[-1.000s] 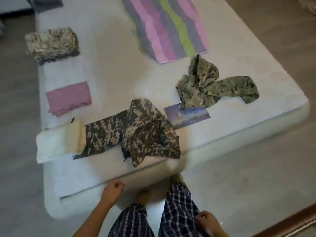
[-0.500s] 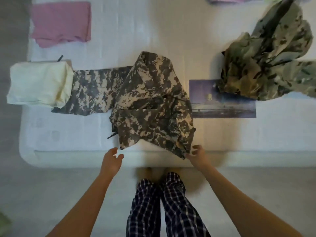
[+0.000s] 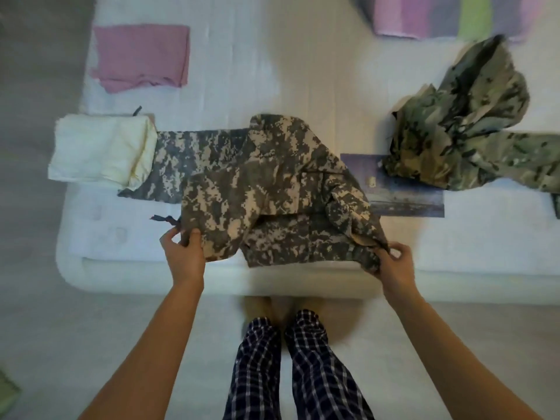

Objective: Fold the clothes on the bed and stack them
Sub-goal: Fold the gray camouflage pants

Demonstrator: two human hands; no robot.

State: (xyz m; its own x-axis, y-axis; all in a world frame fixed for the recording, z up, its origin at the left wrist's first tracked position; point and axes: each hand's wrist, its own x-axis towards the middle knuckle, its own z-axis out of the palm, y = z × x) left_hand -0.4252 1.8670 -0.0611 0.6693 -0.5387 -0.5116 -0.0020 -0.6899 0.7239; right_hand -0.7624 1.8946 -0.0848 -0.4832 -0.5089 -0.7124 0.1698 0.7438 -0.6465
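A grey digital-camouflage garment (image 3: 272,195) lies crumpled at the near edge of the white bed (image 3: 272,71), one leg or sleeve stretching left under a folded cream cloth (image 3: 100,150). My left hand (image 3: 183,253) pinches the garment's near left corner. My right hand (image 3: 394,262) grips its near right corner. A second, greener camouflage garment (image 3: 472,125) sits unfolded at the right. A folded pink cloth (image 3: 142,56) lies at the back left.
A striped purple, pink and green cloth (image 3: 439,16) lies at the far right. A flat bluish printed sheet (image 3: 403,195) rests between the two camouflage garments. My legs in checked trousers (image 3: 300,368) stand on the pale floor against the bed's front edge (image 3: 212,280).
The view closed in on the bed's front edge. Both hands rose from my sides, reached the grey camouflage garment and took hold of its near corners.
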